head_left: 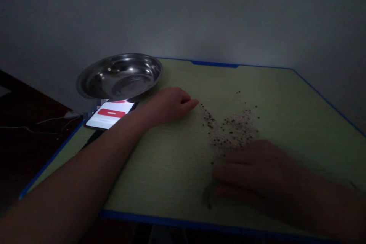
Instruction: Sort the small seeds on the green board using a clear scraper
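A scatter of small dark and pale grains [231, 127] lies on a pale green table [171, 160] with a blue rim. My left hand [168, 105] rests on the table just left of the grains, its fingers curled loosely under, with nothing visible in them. My right hand [251, 173] lies flat near the front edge, fingers stretched out to the left, just below the grains. A shiny steel bowl [120, 75] sits at the table's back left corner, empty as far as I can see.
A phone [110, 116] with a lit white and red screen lies under my left wrist, in front of the bowl. A dark surface with white cables [42, 122] stands to the left of the table. A grey wall rises behind.
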Available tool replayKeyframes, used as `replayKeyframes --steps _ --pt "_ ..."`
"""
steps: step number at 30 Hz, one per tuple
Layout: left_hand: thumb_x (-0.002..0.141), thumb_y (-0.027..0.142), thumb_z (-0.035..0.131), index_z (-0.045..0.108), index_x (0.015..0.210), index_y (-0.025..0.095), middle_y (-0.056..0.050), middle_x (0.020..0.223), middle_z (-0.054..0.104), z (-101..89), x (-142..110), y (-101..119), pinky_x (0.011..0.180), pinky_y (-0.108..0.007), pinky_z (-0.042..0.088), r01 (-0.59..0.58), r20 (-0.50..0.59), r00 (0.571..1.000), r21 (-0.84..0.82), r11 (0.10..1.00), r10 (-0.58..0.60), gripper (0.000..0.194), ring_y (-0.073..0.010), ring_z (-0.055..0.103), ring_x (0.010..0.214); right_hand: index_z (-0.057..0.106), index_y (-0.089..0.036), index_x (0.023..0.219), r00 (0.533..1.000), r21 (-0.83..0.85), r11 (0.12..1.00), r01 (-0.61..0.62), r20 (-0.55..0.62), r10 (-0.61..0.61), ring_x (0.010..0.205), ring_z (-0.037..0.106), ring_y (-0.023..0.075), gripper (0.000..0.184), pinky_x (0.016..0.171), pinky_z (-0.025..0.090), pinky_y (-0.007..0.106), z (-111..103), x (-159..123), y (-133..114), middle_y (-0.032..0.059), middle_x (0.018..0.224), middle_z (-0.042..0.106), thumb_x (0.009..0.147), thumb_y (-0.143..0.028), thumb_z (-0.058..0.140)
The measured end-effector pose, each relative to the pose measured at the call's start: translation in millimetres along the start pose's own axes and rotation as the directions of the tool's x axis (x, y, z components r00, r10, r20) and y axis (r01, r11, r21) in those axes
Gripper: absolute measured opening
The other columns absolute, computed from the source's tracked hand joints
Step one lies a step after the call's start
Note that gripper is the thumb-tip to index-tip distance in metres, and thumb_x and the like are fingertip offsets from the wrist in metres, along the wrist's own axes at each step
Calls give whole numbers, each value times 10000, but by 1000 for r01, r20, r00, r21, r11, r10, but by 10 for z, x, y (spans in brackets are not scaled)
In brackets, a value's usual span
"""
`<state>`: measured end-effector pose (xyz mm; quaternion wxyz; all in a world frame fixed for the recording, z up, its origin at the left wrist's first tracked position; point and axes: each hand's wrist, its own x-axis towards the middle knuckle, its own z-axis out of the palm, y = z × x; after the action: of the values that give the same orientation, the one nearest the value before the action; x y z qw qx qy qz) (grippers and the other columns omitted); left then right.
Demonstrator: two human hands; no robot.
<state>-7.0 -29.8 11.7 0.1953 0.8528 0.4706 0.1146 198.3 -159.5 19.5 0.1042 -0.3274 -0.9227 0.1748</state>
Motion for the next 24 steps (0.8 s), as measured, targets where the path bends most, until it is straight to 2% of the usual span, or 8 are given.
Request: replayKeyframes --steps 4,8,10,14,16,21,24 --pt "837 481 464 476 490 174 29 450 380 0 1 7 499 -288 203 6 -3 1000 4 1000 -6 464 -93 320 461 668 -220 718 995 123 992 -8 98 -5 557 597 111 225 509 395 237 10 -73 -113 -22 639 668 906 -295 570" --pt "840 479 464 456 491 174 32 450 366 0 5 3 499 -285 205 -10 0 1000 9 1000 10 463 -92 323 463 669 -251 786 992 214 973 -89 101 69 633 623 109 221 563 436 222 -31 -148 -67 -31 725 698 932 -342 529" --pt "842 482 462 447 491 175 33 451 363 0 5 2 499 -284 209 -10 -1 1000 13 1000 10 467 -90 323 458 657 -258 807 988 169 975 -145 76 133 643 617 114 249 578 432 239 -70 -160 8 -36 731 690 955 -363 487" --pt "843 480 464 480 497 170 31 447 372 -1 3 5 504 -286 207 -12 -7 1000 18 1000 12 465 -92 331 461 609 -219 707 968 53 966 -251 16 251 511 538 99 331 496 348 257 -133 -132 171 -43 577 598 964 -363 456" --pt "844 480 463 505 512 169 29 452 384 -1 2 7 506 -284 209 -11 -3 1000 22 1000 11 457 -94 335 468 608 -210 696 959 30 959 -283 -1 283 489 518 94 343 480 327 254 -135 -110 223 -42 562 582 960 -366 455" --pt "850 489 456 546 543 166 27 450 402 7 6 0 514 -279 220 -13 -4 1000 37 999 13 454 -99 349 476 669 -211 782 960 -61 964 -259 -128 250 508 554 118 308 491 340 261 -57 -47 280 -27 605 628 956 -358 461" --pt "850 485 458 571 549 162 25 456 407 13 7 -5 524 -282 229 -15 -9 1000 38 999 15 456 -100 352 481 679 -198 811 972 -120 973 -200 -149 181 560 606 145 305 525 367 276 9 2 278 -5 654 666 965 -344 460"
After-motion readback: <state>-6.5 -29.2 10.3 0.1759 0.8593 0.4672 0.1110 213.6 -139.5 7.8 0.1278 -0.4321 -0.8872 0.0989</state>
